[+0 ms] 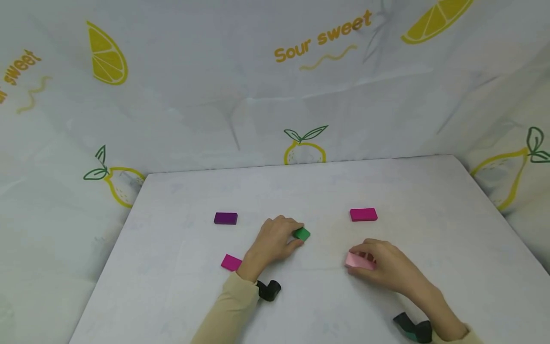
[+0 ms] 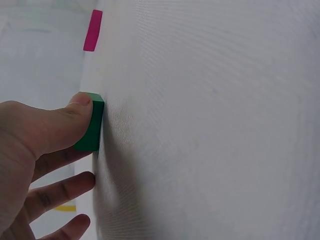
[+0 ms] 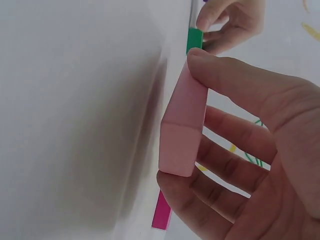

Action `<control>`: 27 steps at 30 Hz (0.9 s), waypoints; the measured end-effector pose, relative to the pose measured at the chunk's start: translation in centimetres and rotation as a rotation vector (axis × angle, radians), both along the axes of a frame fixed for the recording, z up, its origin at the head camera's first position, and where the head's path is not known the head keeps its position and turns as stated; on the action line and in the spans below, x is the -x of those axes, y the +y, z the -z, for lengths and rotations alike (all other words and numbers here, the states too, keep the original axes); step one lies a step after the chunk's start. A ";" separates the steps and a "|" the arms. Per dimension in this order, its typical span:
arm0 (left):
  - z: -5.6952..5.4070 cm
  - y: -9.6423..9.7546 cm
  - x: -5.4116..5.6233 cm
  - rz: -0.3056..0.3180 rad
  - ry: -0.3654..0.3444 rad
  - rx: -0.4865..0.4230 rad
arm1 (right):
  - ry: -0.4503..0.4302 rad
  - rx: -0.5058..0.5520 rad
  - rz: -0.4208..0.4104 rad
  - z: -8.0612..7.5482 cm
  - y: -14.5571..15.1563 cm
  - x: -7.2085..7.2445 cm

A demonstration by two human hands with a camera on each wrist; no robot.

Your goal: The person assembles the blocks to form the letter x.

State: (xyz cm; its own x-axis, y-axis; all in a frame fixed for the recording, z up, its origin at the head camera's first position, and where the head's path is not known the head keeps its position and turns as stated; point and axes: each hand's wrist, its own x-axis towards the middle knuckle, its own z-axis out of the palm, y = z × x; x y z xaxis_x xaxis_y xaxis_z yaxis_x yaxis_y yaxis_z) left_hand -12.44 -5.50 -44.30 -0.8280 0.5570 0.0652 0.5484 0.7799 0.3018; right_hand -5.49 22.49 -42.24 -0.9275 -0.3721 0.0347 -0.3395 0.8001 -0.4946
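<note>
Near the middle of the table my left hand [image 1: 277, 239] pinches a green block [image 1: 302, 233] between thumb and fingers. In the left wrist view the thumb lies on the green block [image 2: 91, 125], which is at the white surface, and the other fingers are spread below. To the right, my right hand [image 1: 386, 263] holds a light pink block [image 1: 359, 261] by its sides. The right wrist view shows the pink block [image 3: 181, 147] between thumb and fingers, with a shadow on the surface beside it. Part of the pink block is hidden by the fingers.
A purple block [image 1: 225, 218] lies at the back left. One magenta block [image 1: 363, 214] lies behind my right hand, another magenta block [image 1: 231, 262] beside my left wrist. Black wrist devices [image 1: 269, 290] sit at both wrists. A lemon-printed white cloth [image 1: 193, 95] hangs behind the table.
</note>
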 end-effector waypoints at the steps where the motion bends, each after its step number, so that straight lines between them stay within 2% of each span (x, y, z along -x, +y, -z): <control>1: 0.0 0.0 0.0 -0.001 -0.001 0.002 | -0.016 0.004 0.010 -0.1 -0.3 0.0; 5: 0.0 0.0 0.1 -0.005 0.004 0.009 | -0.052 0.032 0.049 -0.3 -1.6 0.2; 12: 0.0 0.1 0.1 0.001 0.008 0.004 | -0.054 0.062 0.097 -0.1 -3.6 0.5; 21: 0.1 0.1 0.2 -0.003 0.005 0.010 | -0.020 0.084 0.098 0.4 -5.7 1.4; 27: 0.1 0.1 0.2 -0.007 0.000 0.024 | -0.039 0.083 0.114 0.4 -6.8 2.0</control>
